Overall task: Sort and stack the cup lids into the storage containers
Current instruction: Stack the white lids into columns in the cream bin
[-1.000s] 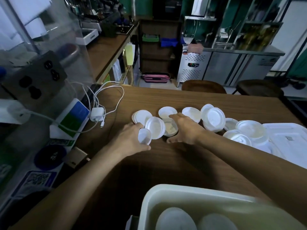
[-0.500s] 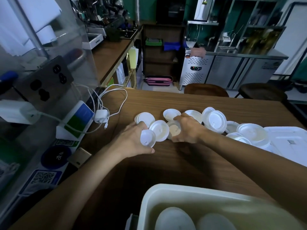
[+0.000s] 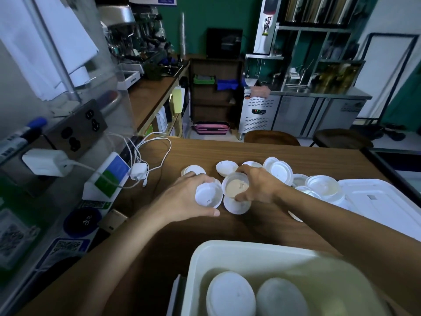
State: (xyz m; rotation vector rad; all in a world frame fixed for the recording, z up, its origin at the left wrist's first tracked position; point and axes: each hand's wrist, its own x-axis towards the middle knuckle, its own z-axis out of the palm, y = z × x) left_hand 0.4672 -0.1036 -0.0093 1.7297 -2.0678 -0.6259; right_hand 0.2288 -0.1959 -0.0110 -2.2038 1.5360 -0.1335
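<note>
Left hand: gripping a white lid.
Right hand: pinching a beige-centred lid beside it.
Loose lids: lying on the wooden table.
Storage container: holding two lid stacks.
QR stickers: text unreadable.

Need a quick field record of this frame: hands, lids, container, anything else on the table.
left hand: grips a white lid, tilted toward the camera
right hand: holds a translucent lid by its rim
loose lids: clustered on the table, behind and right of the hands
storage container: nearest the camera, two blurred lid tops visible inside
charger: white, with cable, left of the lids
</note>
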